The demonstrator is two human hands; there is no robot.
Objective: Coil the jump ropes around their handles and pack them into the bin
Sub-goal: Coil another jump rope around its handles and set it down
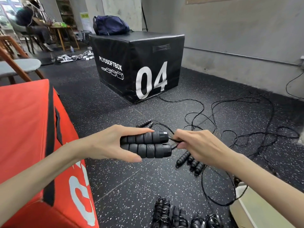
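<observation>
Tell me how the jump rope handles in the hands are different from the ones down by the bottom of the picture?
The held handles are bare, with no rope wrapped on them; the coiled ropes on the floor have cord wound round their handles. The held handles are up in the air, gripped by the left hand while the right hand pinches their cord; the coiled ropes lie untouched. Both are black.

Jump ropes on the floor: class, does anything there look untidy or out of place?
Yes. Black cords sprawl in tangled loops across the speckled floor, and one cord trails over the white bin, unlike the coiled bundles lying together.
</observation>
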